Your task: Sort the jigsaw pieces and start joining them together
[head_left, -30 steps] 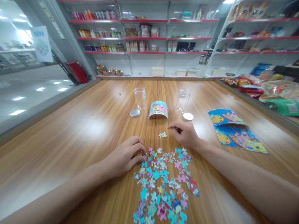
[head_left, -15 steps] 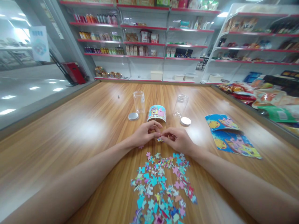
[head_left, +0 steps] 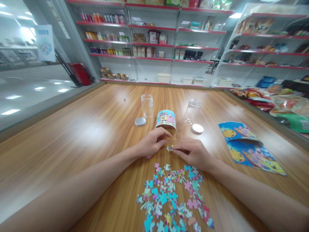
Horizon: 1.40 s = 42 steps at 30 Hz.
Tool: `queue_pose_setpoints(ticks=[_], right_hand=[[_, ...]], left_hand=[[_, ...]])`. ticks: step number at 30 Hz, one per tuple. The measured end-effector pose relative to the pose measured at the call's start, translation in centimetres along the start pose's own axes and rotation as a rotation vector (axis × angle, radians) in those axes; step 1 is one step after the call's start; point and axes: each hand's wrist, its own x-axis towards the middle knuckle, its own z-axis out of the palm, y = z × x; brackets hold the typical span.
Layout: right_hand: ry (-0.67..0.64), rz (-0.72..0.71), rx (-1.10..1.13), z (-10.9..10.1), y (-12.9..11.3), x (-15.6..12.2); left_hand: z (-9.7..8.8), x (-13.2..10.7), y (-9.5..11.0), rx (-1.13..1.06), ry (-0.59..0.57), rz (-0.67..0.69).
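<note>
My right hand (head_left: 196, 154) pinches the edge of a small yellow and white jigsaw piece (head_left: 170, 148), possibly a few joined pieces, low over the table. Facing it from the left, my left hand (head_left: 154, 141) has its thumb and forefinger apart, with nothing visible between them. A pink piece (head_left: 148, 157) pokes out beneath that hand. Nearer to me, many loose jigsaw pieces (head_left: 163, 197) in cyan, pink, yellow and white lie scattered between my forearms. Just beyond my fingers stands a curved cartoon picture card (head_left: 166, 118).
Two clear jars (head_left: 147, 106) (head_left: 192, 111) stand farther back, with a silver lid (head_left: 140, 121) and a whiter lid (head_left: 197, 129) in front. Blue cartoon sheets (head_left: 256, 151) lie at right. Bagged snacks (head_left: 287, 103) line the right edge; stocked shelves (head_left: 152, 43) rise behind the table.
My hands have moved apart. The left fingers have opened off the small piece, while the right keeps its pinch on it. The view has shifted slightly.
</note>
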Motion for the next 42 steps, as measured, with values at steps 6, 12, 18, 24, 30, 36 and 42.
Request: queue_pose_setpoints(ticks=[6,12,18,24,30,36,42], right_hand=[[-0.034,0.091,-0.036,-0.7,0.0,-0.3],[-0.115,0.097,-0.048,-0.4,0.6,-0.5],[-0.156,0.068,-0.046,-0.1,0.3,-0.5],[-0.143,0.045,-0.061,0.1,0.1,-0.5],[-0.109,0.075,-0.062,0.2,0.2,-0.4],[-0.143,0.074,-0.07,0.3,0.3,-0.4],[-0.151,0.076,-0.044,0.2,0.1,-0.4]], left_hand=[[-0.5,-0.2,0.9,0.137,-0.114,0.157],[-0.8,-0.3,0.9,0.152,-0.151,0.174],[-0.7,-0.3,0.6,0.167,-0.119,0.18],[-0.7,-0.3,0.5,0.147,-0.127,0.194],[-0.8,-0.5,0.3,0.1,-0.13,0.201],[-0.6,-0.5,0.1,0.118,-0.134,0.187],[-0.7,-0.5,0.2,0.132,-0.141,0.176]])
